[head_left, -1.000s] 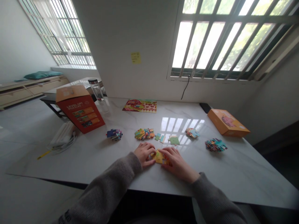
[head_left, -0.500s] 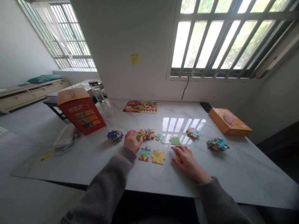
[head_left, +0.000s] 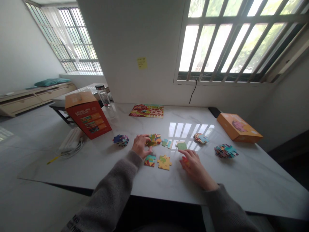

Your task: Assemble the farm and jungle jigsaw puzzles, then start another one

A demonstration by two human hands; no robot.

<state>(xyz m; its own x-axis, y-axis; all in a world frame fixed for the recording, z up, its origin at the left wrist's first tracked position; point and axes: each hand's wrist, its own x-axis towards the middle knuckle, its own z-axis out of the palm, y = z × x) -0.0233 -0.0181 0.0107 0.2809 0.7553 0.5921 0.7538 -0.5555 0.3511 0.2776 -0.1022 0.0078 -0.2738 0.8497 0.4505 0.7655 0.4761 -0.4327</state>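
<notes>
My left hand [head_left: 141, 145] is at the left side of a pile of mixed puzzle pieces [head_left: 154, 139], its fingertips touching the pile and its thumb spread apart. Under my right hand [head_left: 194, 166] is a red and orange puzzle piece [head_left: 185, 160], gripped between thumb and fingers and partly hidden by them. Between the hands lie a teal and red puzzle piece [head_left: 150, 160] and a yellow puzzle piece [head_left: 164, 162], side by side. Beyond them are a small blue-green puzzle piece [head_left: 166, 142] and a green puzzle piece [head_left: 181, 145], close to my right fingertips.
More piles stand around: purple pieces [head_left: 120, 140], pale pieces [head_left: 201, 138] and teal pieces [head_left: 226, 151]. A red puzzle box [head_left: 89, 117] and glass bottle [head_left: 103, 96] stand left, an orange box [head_left: 238, 127] right. A farm picture [head_left: 146, 111] lies at the back.
My left hand has shifted slightly right, with its thumb farther from its fingers. The piece at my right hand now shows more red. The view has tilted a little.
</notes>
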